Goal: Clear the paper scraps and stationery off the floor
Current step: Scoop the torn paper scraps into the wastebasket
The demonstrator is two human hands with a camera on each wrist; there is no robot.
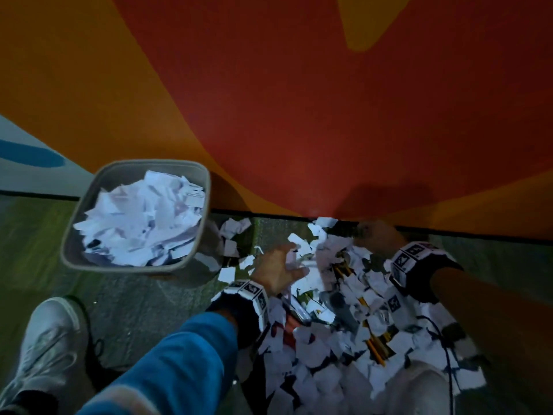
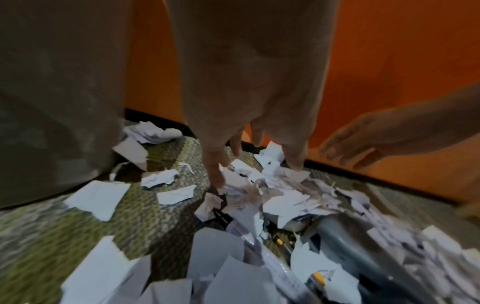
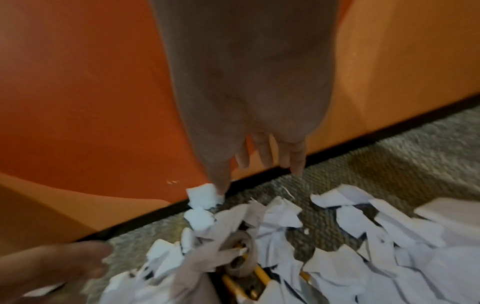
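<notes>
Paper scraps [image 1: 326,348] cover the carpet [image 1: 143,310] by the wall, pencils [image 1: 375,348] mixed in. Left hand [image 1: 276,272] rests on the pile, fingers spread, gripping nothing; right hand [image 1: 378,235] extended at the far edge, fingers straight. Bin [image 1: 67,235] just left is already heaped with paper. Roughly half done; stationery untouched.

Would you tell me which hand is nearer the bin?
Left. The left hand reaches into the scraps just right of the bin; the right hand is farther right, by the wall.
</notes>
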